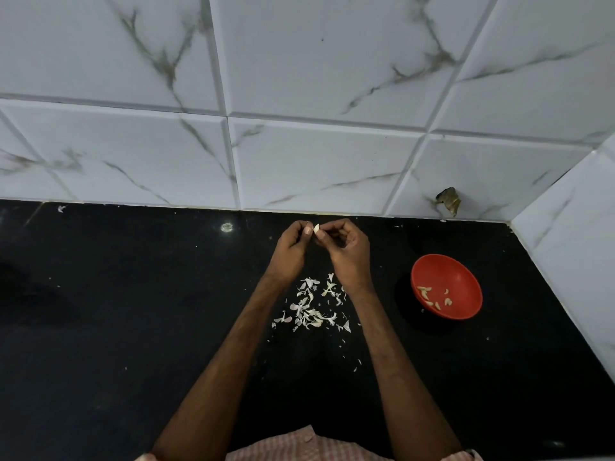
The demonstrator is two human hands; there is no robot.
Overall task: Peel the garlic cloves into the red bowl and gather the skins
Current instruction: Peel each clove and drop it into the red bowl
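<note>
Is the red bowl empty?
No, the red bowl has several peeled garlic cloves lying inside it.

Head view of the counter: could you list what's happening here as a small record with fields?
surface: black countertop against a white marbled tile wall
left hand: pinches a garlic clove at the fingertips
right hand: pinches the same garlic clove from the other side
red bowl: on the countertop to the person's right, holds several peeled cloves
garlic skins: scattered loose on the countertop between the forearms, not yet gathered
stage: peeling under way
</note>
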